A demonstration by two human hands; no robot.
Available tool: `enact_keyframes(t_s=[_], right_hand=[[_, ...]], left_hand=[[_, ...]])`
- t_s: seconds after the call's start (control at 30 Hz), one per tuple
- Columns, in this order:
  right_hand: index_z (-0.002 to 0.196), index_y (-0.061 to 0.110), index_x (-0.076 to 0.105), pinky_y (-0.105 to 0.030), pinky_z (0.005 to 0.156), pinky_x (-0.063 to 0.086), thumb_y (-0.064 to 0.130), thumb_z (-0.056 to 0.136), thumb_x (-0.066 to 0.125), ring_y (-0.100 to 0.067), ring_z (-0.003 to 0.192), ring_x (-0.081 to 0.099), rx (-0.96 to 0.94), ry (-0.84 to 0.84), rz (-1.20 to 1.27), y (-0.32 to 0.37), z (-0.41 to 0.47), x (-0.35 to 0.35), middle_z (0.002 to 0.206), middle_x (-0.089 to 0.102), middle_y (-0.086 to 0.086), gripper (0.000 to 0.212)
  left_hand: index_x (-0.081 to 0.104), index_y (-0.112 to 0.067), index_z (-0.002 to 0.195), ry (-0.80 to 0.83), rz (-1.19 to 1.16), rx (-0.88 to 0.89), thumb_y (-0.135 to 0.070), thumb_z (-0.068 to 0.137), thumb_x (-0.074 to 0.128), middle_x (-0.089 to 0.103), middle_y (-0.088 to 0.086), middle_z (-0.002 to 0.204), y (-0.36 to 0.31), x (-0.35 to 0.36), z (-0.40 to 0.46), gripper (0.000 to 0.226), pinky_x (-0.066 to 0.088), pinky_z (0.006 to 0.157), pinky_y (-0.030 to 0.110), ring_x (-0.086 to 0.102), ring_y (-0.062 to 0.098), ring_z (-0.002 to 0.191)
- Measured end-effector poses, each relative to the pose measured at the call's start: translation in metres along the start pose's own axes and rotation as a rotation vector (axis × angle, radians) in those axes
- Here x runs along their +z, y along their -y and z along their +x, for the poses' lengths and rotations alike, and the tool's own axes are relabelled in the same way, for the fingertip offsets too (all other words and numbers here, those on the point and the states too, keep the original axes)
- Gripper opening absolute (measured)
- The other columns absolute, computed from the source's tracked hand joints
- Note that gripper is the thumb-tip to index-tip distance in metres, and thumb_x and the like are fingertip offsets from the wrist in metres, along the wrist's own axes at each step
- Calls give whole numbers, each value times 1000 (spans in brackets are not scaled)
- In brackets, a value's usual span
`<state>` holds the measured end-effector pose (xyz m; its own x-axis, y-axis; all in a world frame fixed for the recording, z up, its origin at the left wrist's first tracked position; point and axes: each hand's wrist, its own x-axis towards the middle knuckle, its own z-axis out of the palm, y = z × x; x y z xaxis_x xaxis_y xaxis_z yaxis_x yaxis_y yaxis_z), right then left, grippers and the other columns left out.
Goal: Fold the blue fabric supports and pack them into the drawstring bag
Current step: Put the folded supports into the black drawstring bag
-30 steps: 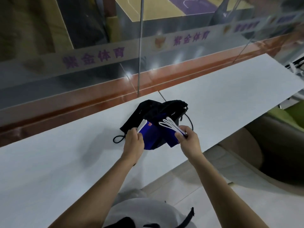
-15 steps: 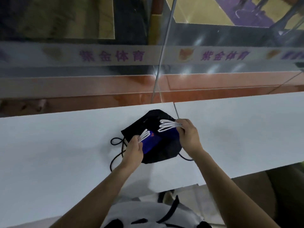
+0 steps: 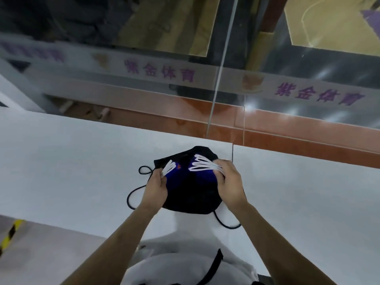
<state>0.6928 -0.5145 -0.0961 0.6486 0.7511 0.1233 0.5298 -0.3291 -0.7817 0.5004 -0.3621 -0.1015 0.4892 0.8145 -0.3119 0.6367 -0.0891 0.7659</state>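
It looks like the packing step: the left hand [image 3: 155,187] and right hand [image 3: 229,182] each grip the blue supports [image 3: 202,175] over the black bag [image 3: 191,200], whose mouth at 12 o'clock they probably must enter next.

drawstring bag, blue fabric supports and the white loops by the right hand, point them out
drawstring bag [image 3: 191,202], head view, black lower body.
blue fabric supports [image 3: 202,175], head view, blue cloth between the hands.
white loops [image 3: 202,164], head view, middle of the bundle.
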Motion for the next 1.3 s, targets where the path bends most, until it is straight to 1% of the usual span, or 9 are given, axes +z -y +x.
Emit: enact_keyframes(t_s=[0.13,0.27,0.37,0.47,0.53,0.67,0.9,1.07,1.3], right_hand=[[125,12,65,-29,99,47,9,103,55,-18,108,61,-13,2,-2,-14,-15,0,119,63,1,24],[123,8,66,0,97,28,3,101,56,2,105,48,-51,7,-68,-13,-25,0,118,65,-3,25],[124,7,66,6,93,24,3,102,56,10,100,40,-40,21,-99,-16,-29,0,118,65,-3,25],[124,12,65,-1,90,30,6,103,51,1,100,47,6,80,-130,-27,-32,-1,118,64,0,26],[124,13,65,-14,90,38,5,102,51,-13,101,57,8,201,-169,-33,-32,3,119,63,-1,28],[127,17,62,-35,93,50,6,101,51,-22,106,60,117,367,-220,-33,-20,14,122,60,-1,30],[119,27,66,-36,93,53,13,98,60,-20,101,63,281,248,-182,-37,23,19,111,68,1,26],[114,33,65,-39,85,57,25,98,60,-23,92,67,354,487,-281,-53,36,25,103,72,0,19],[132,21,66,-44,102,49,24,93,67,-32,121,57,206,306,-474,-57,31,35,127,66,-6,40]], left_hand=[[49,-15,119,-30,71,-66,-14,105,37,62,6,105,2,4,3,18,42,69,35,60,27,89],[49,-13,121,-38,96,-80,-11,102,38,63,9,108,0,6,6,22,44,72,35,60,28,92],[49,-11,122,-63,112,-109,-11,102,37,64,13,106,2,2,6,23,42,66,34,60,28,86],[48,-8,123,-92,115,-108,-10,103,36,61,12,107,1,-2,8,24,40,62,31,58,27,88],[49,-8,124,-84,118,-89,-10,103,37,60,9,109,-1,-3,11,24,40,60,28,57,26,90],[49,-9,126,-60,125,-61,-11,104,39,60,9,110,-1,-3,15,25,43,71,33,57,27,91],[51,-11,123,-31,145,0,-11,104,40,60,5,104,-4,-9,17,22,42,74,31,57,25,90],[55,-13,118,-4,193,75,-8,102,40,63,3,111,-7,-13,21,23,52,81,35,60,22,98],[57,-17,117,37,225,95,-10,102,40,64,4,111,-1,-15,24,23,55,87,42,61,21,97]])
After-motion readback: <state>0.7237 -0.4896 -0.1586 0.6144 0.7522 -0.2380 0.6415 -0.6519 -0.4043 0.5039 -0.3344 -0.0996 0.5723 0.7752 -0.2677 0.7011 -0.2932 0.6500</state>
